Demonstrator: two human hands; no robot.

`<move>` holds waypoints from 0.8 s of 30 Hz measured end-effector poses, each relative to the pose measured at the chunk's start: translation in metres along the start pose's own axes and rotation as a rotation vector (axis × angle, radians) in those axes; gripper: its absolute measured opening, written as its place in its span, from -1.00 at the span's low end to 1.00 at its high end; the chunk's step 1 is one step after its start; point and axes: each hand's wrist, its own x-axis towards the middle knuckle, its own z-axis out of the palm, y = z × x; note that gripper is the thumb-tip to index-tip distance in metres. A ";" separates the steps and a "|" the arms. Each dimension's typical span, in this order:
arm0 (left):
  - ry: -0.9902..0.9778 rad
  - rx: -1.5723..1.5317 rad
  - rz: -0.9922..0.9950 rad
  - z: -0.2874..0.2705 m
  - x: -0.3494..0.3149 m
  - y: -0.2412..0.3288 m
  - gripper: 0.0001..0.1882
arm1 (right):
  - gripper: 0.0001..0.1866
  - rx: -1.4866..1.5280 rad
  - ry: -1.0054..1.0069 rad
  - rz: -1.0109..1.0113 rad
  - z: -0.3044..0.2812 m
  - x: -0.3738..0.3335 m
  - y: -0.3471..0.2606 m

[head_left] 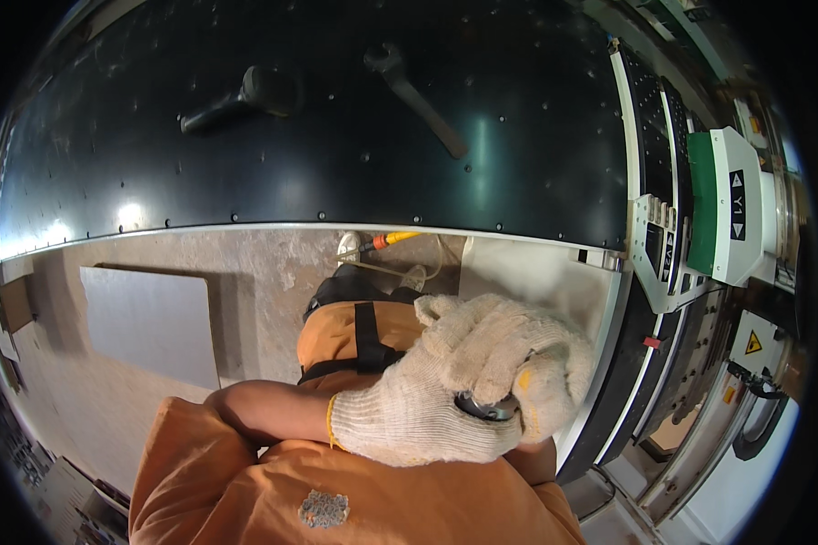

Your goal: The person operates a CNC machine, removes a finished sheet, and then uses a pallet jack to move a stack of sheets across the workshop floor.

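Observation:
Both my hands wear cream knitted work gloves and meet in front of my chest. My left hand [409, 409] reaches in from the left, its fingers curled round a small shiny dark metal part [487, 407]. Pressed up against it is my right hand [554, 372], with closed fingers wrapped at the same part. Only a rounded edge of the metal shows between the gloves; the rest is hidden. Ahead on the black machine table [318, 173] lie an open-ended spanner [416, 102] and a dark tool with a rounded head and straight handle [236, 100].
To the right stands a machine gantry with a green and white housing [732, 209] and a rail. A flat grey board [150, 313] lies at the left, below the table's front edge. An orange and yellow cable connector [391, 239] lies near my shoes.

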 end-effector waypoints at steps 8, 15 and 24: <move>-0.093 0.050 -0.188 -0.010 0.048 -0.005 -0.55 | -0.55 -0.251 0.169 0.057 -0.034 -0.011 -0.012; -0.160 0.321 -0.473 0.036 0.082 -0.018 -0.65 | -0.30 -0.538 0.489 0.039 -0.091 -0.061 -0.055; -0.212 0.996 0.199 0.202 0.145 -0.080 -0.58 | -0.31 -1.056 0.438 0.254 -0.203 -0.148 -0.155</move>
